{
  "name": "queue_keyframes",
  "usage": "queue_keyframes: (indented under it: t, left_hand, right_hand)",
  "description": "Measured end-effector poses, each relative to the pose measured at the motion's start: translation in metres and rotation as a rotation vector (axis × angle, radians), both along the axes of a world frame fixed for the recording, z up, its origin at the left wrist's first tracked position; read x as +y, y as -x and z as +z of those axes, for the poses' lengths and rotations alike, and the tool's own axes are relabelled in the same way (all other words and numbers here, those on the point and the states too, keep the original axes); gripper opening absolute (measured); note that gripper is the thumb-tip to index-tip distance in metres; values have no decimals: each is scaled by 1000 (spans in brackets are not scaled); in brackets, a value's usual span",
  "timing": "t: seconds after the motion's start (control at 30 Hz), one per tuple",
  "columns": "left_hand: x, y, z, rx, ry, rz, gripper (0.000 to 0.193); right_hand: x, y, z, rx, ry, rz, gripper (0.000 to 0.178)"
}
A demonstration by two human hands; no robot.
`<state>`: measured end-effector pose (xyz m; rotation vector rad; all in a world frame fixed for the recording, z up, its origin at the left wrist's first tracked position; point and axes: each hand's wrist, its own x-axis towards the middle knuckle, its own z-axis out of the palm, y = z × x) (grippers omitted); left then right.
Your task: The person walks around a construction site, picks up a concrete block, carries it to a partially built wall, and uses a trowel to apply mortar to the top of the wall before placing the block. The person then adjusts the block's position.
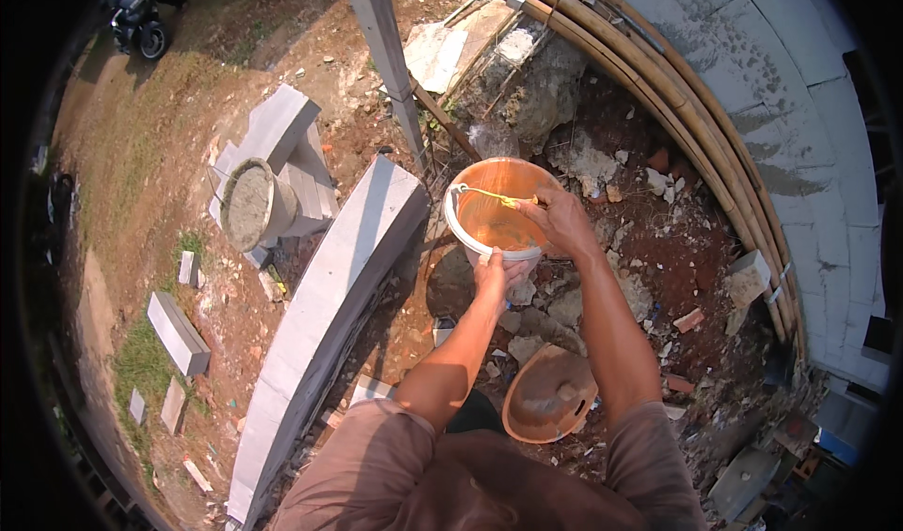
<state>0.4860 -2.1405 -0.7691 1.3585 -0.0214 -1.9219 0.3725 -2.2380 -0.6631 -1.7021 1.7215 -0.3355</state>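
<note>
I hold a bucket (pixel 489 225) in front of me, its mouth tilted up toward me; it has a pale rim and a wet orange inside with a little murky liquid at the bottom. My left hand (pixel 499 272) is closed on the near side, just below the rim. At the right rim my right hand (pixel 557 219) grips the yellow part of the handle (pixel 489 193), which crosses the opening. Below my arms, an orange-brown oval tub (pixel 550 395) with slots lies on the rubble.
A low wall of grey blocks (pixel 324 305) runs along my left. Beyond it stands a bucket of wet mortar (pixel 250 202) beside stacked blocks (pixel 282 126). Bamboo poles (pixel 658 89) curve past on the right. A grey post (pixel 386 56) rises ahead. Far left, a person bends near a motorcycle (pixel 141 28).
</note>
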Motion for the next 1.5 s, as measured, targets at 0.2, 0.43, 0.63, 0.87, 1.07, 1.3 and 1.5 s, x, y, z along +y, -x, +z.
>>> queue_keyframes:
  t: [0.2,0.43,0.63,0.87,1.07,1.3,1.5]
  left_hand:
    - [48,-18,-8,-78,-42,-141,30]
    - [149,-30,1,-46,-163,-266,28]
    - [197,-53,17,1,-168,-578,30]
    - [223,-70,43,-33,-72,-959,35]
    - [236,-94,70,-133,0,-965,45]
    - [299,-196,26,-250,358,-517,56]
    - [485,-347,36,-497,108,-27,42]
  right_hand:
    - [89,0,11,-67,60,27,33]
    - [185,9,24,-130,-15,-75,29]
    - [232,14,54,-88,-208,-264,36]
    - [293,30,73,-150,-232,-406,44]
    - [316,20,97,-213,-169,-418,40]
    - [317,-74,146,-324,-97,-245,30]
    - [303,-144,205,-354,144,65,24]
